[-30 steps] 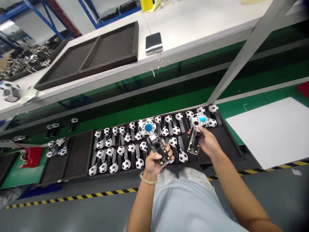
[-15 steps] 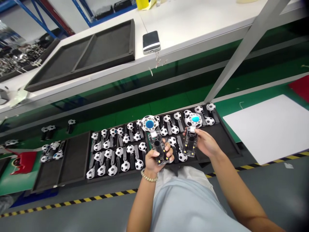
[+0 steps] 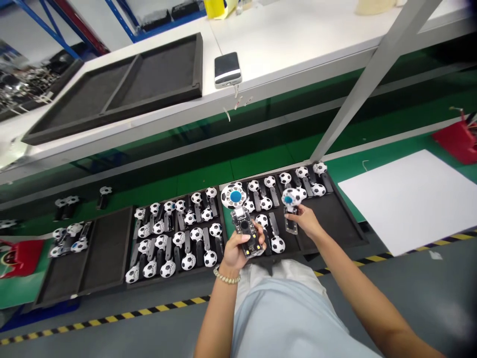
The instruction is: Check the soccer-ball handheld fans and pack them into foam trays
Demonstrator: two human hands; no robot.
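Note:
My left hand (image 3: 238, 248) is closed around the clear handle of a small soccer-ball hand fan (image 3: 240, 216), its round head with a blue centre pointing away from me. My right hand (image 3: 307, 221) grips a second fan of the same kind (image 3: 291, 209) low over the right half of the black foam tray (image 3: 335, 219). The tray lies on the green belt and holds several soccer-ball fans in rows. A beaded bracelet sits on my left wrist.
A smaller dark tray (image 3: 100, 251) with a few fans lies to the left. A white sheet (image 3: 410, 199) lies on the belt at right, a red bin (image 3: 458, 139) beyond it. On the white shelf above are an empty black tray (image 3: 122, 87) and a phone (image 3: 227, 69). A grey post (image 3: 368, 79) slants up.
My right hand has carried its fan down and away from me toward the tray's right half. The left hand has stayed about where it was with its fan. The view shifted slightly.

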